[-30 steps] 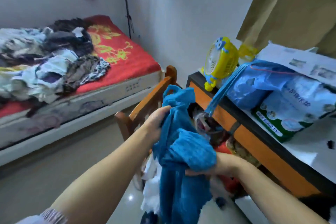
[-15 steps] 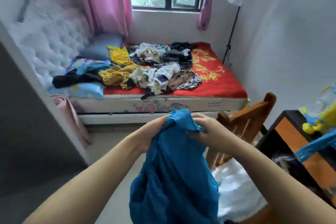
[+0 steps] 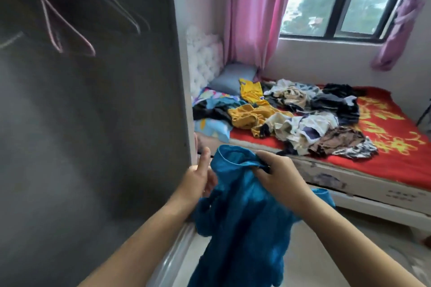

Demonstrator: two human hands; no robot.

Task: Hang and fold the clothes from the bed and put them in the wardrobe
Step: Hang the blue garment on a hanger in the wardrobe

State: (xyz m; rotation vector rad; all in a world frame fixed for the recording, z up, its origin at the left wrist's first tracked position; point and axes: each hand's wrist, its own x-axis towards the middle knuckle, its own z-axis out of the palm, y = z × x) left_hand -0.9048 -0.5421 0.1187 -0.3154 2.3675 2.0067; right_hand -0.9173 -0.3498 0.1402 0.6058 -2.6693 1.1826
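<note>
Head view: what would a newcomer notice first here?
The blue garment at the lower centre, its collar pinched by the right hand with the left hand beside it. Behind, a pile of clothes covers the red bed; blurred hangers hang upper left.

Crumpled blue garment hanging mid-air beside dark open wardrobe, mixed clothes pile strewn on red-sheeted bed

to your left stands the open wardrobe, with hangers high inside it. ahead and to the right lies the bed, a heap of clothes on it, a pillow at its far left end. behind the bed is the window, a curtain to its left.
</note>
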